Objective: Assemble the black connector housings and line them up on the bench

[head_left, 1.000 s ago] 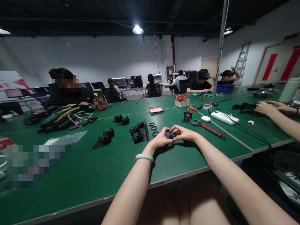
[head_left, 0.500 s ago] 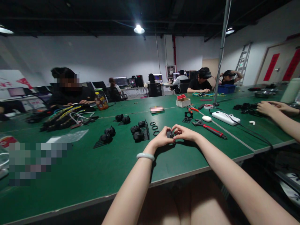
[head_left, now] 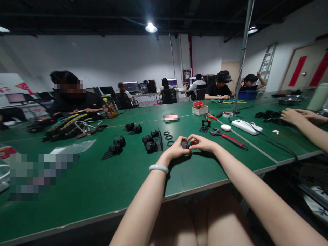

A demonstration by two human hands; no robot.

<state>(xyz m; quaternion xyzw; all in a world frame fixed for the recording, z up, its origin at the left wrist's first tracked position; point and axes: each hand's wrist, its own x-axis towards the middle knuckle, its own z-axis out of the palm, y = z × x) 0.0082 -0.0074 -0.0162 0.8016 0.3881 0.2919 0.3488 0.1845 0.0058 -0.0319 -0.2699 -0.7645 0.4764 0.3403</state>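
Over the green table, my left hand (head_left: 178,147) and my right hand (head_left: 202,143) meet with fingers closed round a small black threaded-looking part (head_left: 185,145). The fingers cover most of it, so its exact kind is unclear. Several black rings (head_left: 168,137) lie in a row just beyond my left hand. Left of them stands a black bracket with round black fittings (head_left: 151,140). Two similar groups of fittings, a nearer one (head_left: 115,147) and a farther one (head_left: 133,128), sit further left. A black bracket plate (head_left: 205,125) with a round hole lies beyond my right hand.
Right of my hands lie a red-handled adjustable wrench (head_left: 229,138), pliers (head_left: 211,118), a white oval case (head_left: 226,127) and a white power strip (head_left: 246,127) with a cable. A metal pole (head_left: 242,65) rises from the table. A co-worker's hands (head_left: 294,116) are at far right.
The view has shifted slightly. Both hands stay together on the black part, with only small finger movement.
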